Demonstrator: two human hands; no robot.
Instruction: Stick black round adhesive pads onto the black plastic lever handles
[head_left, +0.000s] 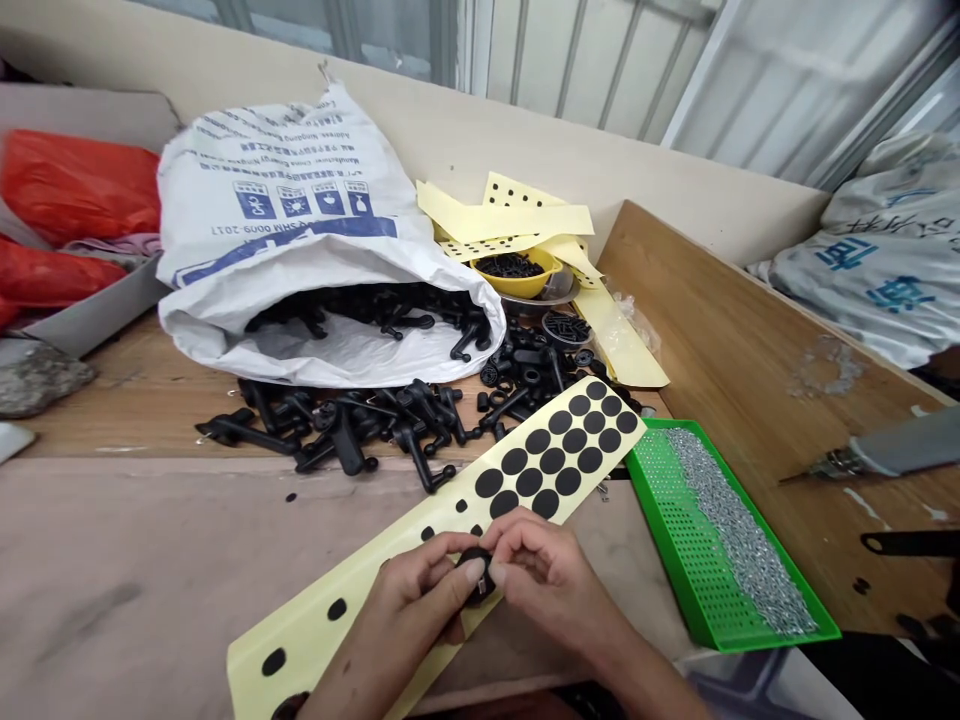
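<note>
My left hand point(409, 615) is closed on a small round black part point(477, 580), held between thumb and fingers over the yellow sticker sheet point(390, 550). My right hand point(544, 575) is closed too, its thumb and fingertips pinched at the right edge of the same part. A small metallic spot shows on the part's face. Large black discs point(552, 460) fill the upper right of the sheet, and smaller black dots point(337, 609) lie along its lower left. Whether my right fingertips also hold something tiny cannot be made out.
Black plastic handles point(345, 440) spill from a white sack point(277, 190) behind the sheet. A green basket point(701, 620) of small metal pieces stands right. A yellow bowl point(551, 265) of black parts is at the back. A power-tool-like grey object point(907, 440) lies far right.
</note>
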